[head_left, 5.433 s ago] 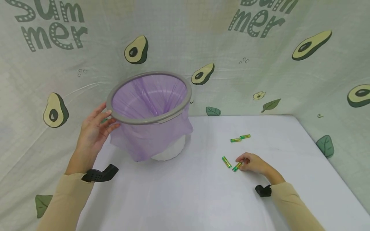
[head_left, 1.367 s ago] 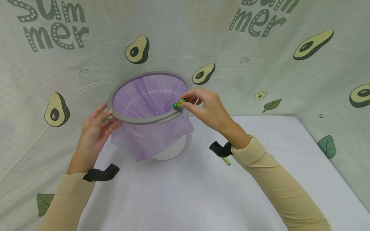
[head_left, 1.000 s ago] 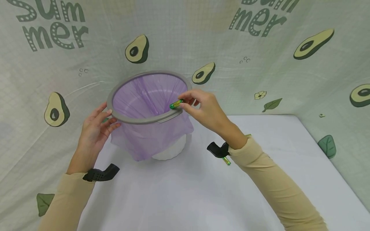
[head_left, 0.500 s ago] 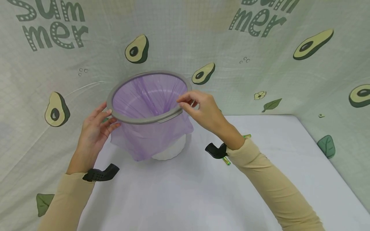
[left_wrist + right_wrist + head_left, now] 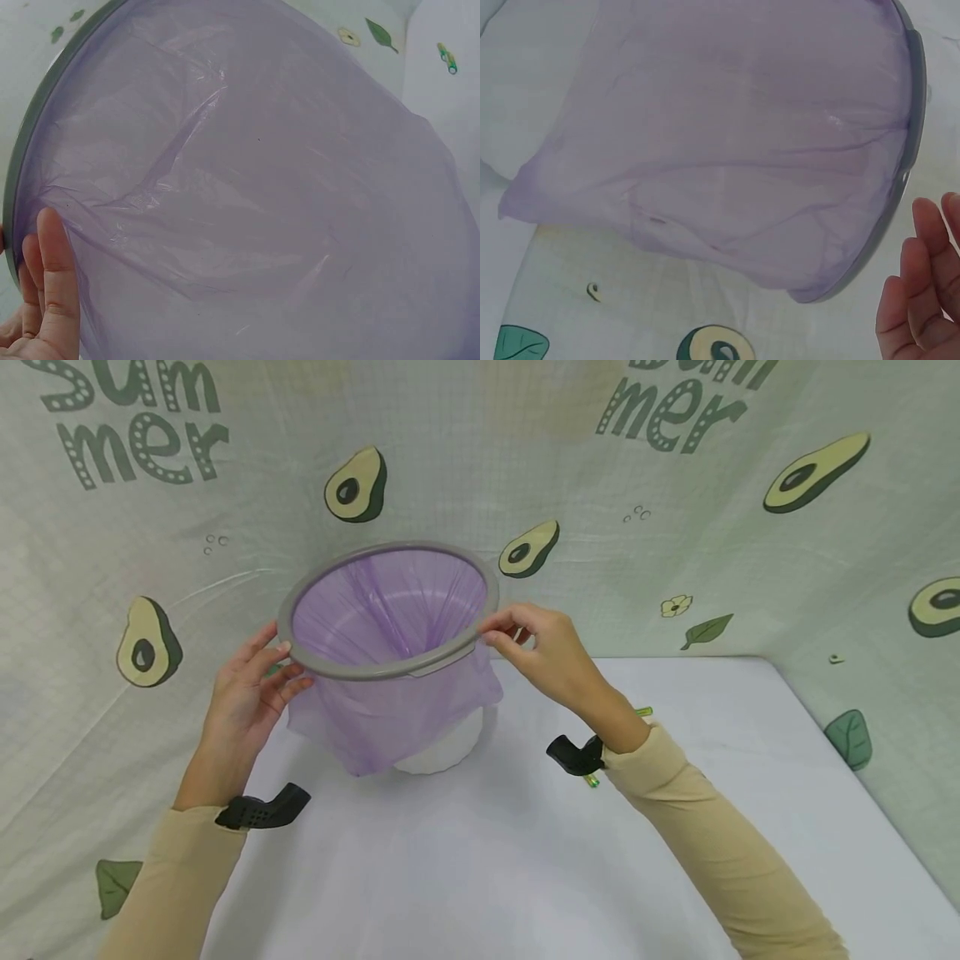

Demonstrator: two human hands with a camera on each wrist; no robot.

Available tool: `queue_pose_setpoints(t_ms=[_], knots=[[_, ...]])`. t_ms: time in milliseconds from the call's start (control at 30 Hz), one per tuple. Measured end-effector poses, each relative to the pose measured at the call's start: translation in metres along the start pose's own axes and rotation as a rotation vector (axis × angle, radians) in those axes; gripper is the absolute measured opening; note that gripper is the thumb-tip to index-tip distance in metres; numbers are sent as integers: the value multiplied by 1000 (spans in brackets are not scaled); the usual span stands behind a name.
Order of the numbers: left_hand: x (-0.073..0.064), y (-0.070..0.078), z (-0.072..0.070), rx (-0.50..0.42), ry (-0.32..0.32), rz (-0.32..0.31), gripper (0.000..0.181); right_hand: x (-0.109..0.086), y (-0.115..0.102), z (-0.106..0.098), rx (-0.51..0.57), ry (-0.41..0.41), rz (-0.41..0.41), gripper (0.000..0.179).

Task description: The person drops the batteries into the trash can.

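A round trash can with a grey rim (image 5: 352, 672) stands on the table, lined with a purple bag (image 5: 397, 722) that hangs over its outside. My left hand (image 5: 243, 693) holds the rim at its left side; in the left wrist view its straight fingers (image 5: 58, 277) lie against the bag. Beside the right part of the rim is my right hand (image 5: 551, 652), fingers loosely bent, nothing between them. One green-and-yellow battery (image 5: 592, 781) shows past the right wrist, mostly hidden. Another battery (image 5: 643, 712) peeks out behind that forearm; the left wrist view shows batteries (image 5: 448, 58) lying together.
The white table (image 5: 420, 877) reaches back to a cloth (image 5: 600, 585) printed with avocados and leaves, which hangs behind and at both sides. Black wrist mounts (image 5: 264, 810) stick out from both cuffs.
The right hand picked a battery off the table, carried it left over the bin and let it go inside; since then it has drawn back slightly right. The left hand has stayed on the rim.
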State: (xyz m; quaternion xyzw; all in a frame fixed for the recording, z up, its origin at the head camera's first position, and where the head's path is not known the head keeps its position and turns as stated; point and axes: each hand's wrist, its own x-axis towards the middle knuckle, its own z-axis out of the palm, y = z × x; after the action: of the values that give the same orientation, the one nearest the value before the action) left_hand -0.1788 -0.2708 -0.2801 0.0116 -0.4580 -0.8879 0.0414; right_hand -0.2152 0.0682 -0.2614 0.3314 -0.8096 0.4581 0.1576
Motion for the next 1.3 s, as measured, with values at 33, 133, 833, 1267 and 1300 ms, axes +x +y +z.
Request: queue_pose_setpoints(t_ms=[33, 133, 833, 1267, 1300], knots=[[0, 0, 0, -1, 1, -1, 42, -1, 2, -1, 5, 1, 10, 12], [0, 0, 0, 1, 8, 0, 42, -7, 11, -4, 13, 2, 49, 13], [0, 0, 3, 28, 22, -9, 58, -78, 91, -16, -64, -136, 398, 27], [0, -2, 2, -2, 1, 2, 43, -117, 139, -7, -59, -213, 552, 36], [0, -1, 1, -4, 1, 2, 43, -119, 141, -6, -59, -221, 559, 37]])
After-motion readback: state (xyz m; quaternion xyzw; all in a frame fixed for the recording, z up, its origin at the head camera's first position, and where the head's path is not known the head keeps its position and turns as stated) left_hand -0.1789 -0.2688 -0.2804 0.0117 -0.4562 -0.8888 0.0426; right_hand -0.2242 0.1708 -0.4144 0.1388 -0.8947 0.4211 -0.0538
